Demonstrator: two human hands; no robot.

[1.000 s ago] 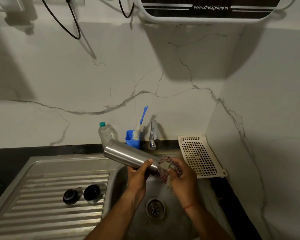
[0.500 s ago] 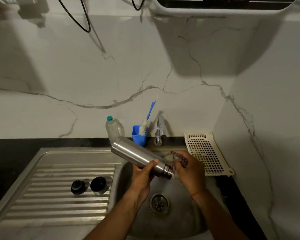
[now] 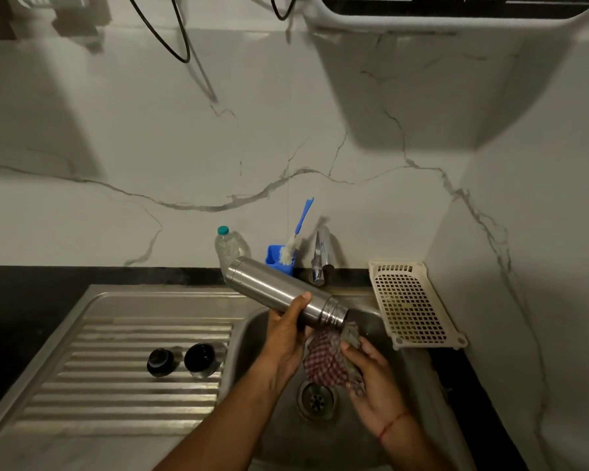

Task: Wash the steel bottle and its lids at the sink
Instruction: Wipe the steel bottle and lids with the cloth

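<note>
While tilted over the sink basin [image 3: 409, 385], the steel bottle [image 3: 272, 287] points its open neck down-right & its flat base up-left. Its body is a smooth brushed-metal cylinder w/ ridged rings near the mouth. The left hand [image 3: 286, 338] grips it round the mid-body, thumb on top. The right hand [image 3: 371, 375] clutches a crumpled red-checked cloth [image 3: 323, 362] just below the mouth; can't tell if they touch. A dark round lid [image 3: 160, 361] & a wider lid [image 3: 200, 358] sit side by side on the ribbed steel drainboard [image 3: 116, 385]. Behind: chrome tap [image 3: 322, 256], cream perforated tray [image 3: 412, 300].
</note>
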